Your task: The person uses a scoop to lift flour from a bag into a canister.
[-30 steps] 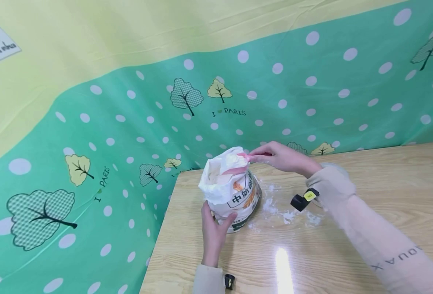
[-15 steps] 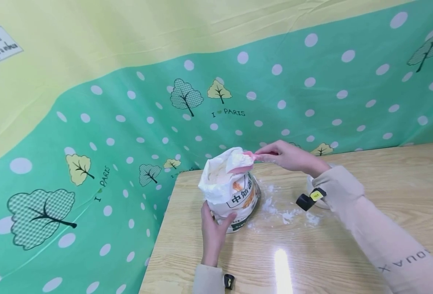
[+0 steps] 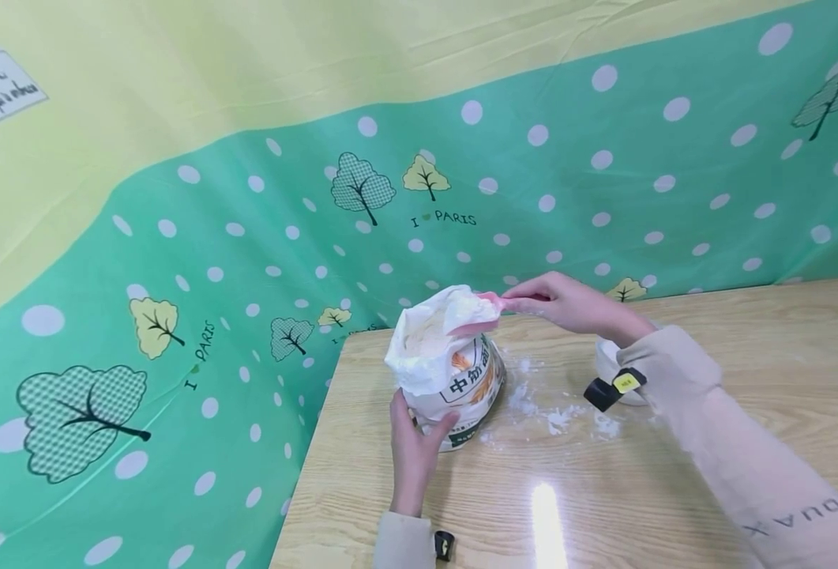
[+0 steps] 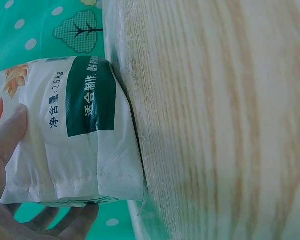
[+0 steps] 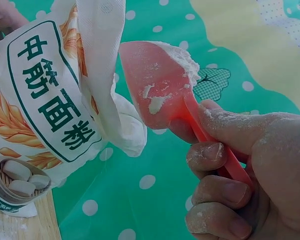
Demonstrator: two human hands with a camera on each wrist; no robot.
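Observation:
A white flour bag (image 3: 470,384) with printed wheat and dark lettering stands open-topped on the table, its rim rolled outward. My left hand (image 3: 415,446) grips its lower near side; in the left wrist view the thumb (image 4: 12,131) lies across the front and the fingers pass behind. At the bag's mouth, my right hand (image 3: 566,303) holds a pink scoop (image 5: 157,87) by its handle, fingers curled round it. White flour (image 3: 470,310) is heaped in the scoop. Flour also dusts the right thumb and knuckles.
Spilled flour (image 3: 525,399) is scattered on the wooden table (image 3: 603,490) right of the bag. A white container (image 3: 607,362) stands partly hidden behind the right wrist. A green and yellow printed cloth (image 3: 532,182) hangs behind and to the left.
My right hand and the loaded scoop have shifted slightly right across the bag's rim, uncovering more of the white container. My left hand and the bag have stayed put.

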